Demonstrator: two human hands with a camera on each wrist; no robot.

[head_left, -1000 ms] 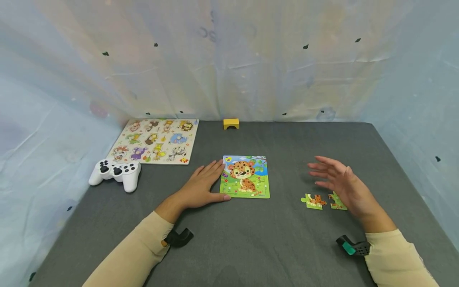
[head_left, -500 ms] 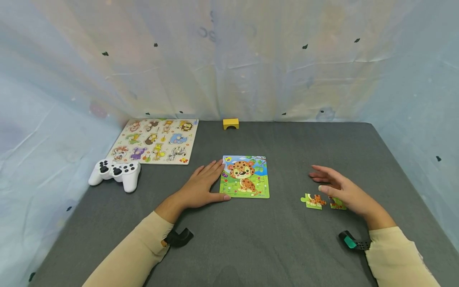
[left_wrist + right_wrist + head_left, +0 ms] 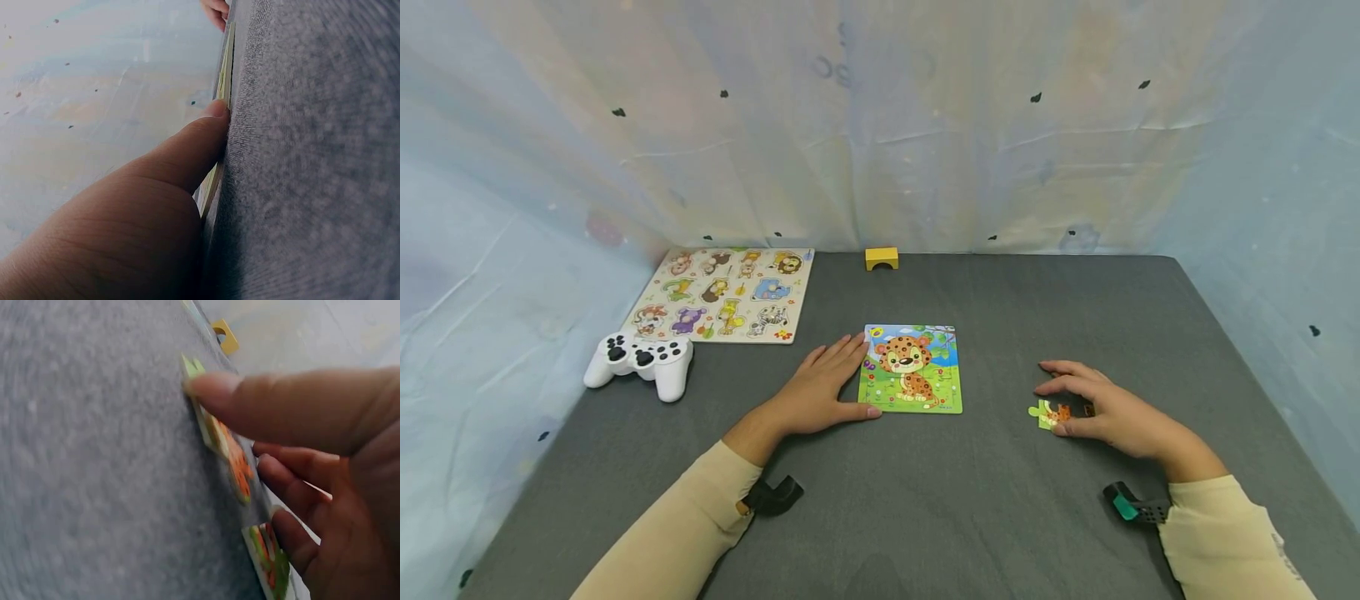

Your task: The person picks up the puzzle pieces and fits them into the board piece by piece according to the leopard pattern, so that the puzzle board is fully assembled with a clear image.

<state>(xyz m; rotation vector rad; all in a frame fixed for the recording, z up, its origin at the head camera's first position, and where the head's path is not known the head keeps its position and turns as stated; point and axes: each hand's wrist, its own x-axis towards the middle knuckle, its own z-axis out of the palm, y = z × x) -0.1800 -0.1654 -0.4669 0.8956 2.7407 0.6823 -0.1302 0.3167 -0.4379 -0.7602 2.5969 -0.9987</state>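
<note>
A square leopard puzzle [image 3: 911, 371] lies flat on the grey cloth in the head view. My left hand [image 3: 822, 387] rests along its left side, fingers straight, with the thumb at its lower left corner. In the left wrist view the thumb [image 3: 215, 109] touches the puzzle's edge. To the right, my right hand [image 3: 1116, 412] is over a loose green and orange puzzle piece [image 3: 1045, 414], the thumb at its near edge and the fingertips beyond its far edge. A second puzzle piece [image 3: 270, 559], mostly hidden under that hand in the head view, lies beside the fingers.
A board of animal pictures [image 3: 722, 296] lies at the back left, with a white game controller [image 3: 643, 360] at its near corner. A yellow arch block [image 3: 882, 257] stands at the back edge. Hanging sheets [image 3: 880, 125] close off the back and sides.
My right hand has turned palm down and lowered over the loose pieces, its thumb and fingers coming around the left one. The left hand and the leopard puzzle have stayed in place.
</note>
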